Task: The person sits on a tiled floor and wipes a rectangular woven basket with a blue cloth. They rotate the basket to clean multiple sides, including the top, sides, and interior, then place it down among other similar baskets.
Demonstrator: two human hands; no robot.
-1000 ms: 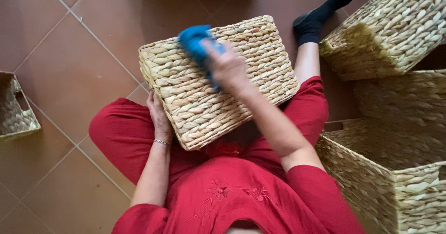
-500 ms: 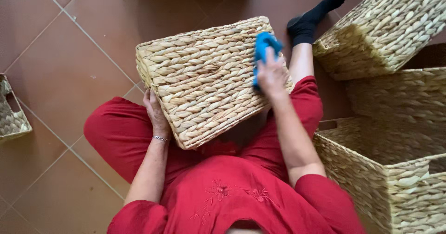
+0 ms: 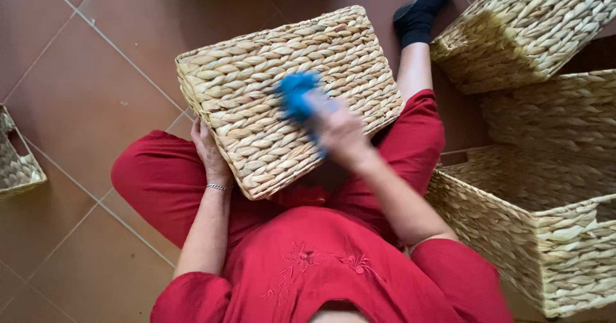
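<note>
Basket: woven basket (image 3: 282,98) is lying upturned across the person's red-trousered lap.
Right hand: right hand (image 3: 340,134), blurred, is gripping a blue cloth (image 3: 296,95) against the basket's weave.
Left hand: left hand (image 3: 208,151) is clasping the basket's near-left edge.
Surroundings: more wicker baskets (image 3: 545,214) are sitting at the right on the tiled floor (image 3: 83,98).

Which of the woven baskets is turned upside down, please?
The woven basket on the person's lap, bottom facing up; the basket at right sits open side up.

A pale straw woven basket (image 3: 282,98), a bright blue cloth (image 3: 296,96), red embroidered clothes (image 3: 308,265), reddish-brown floor tiles (image 3: 83,92).
</note>
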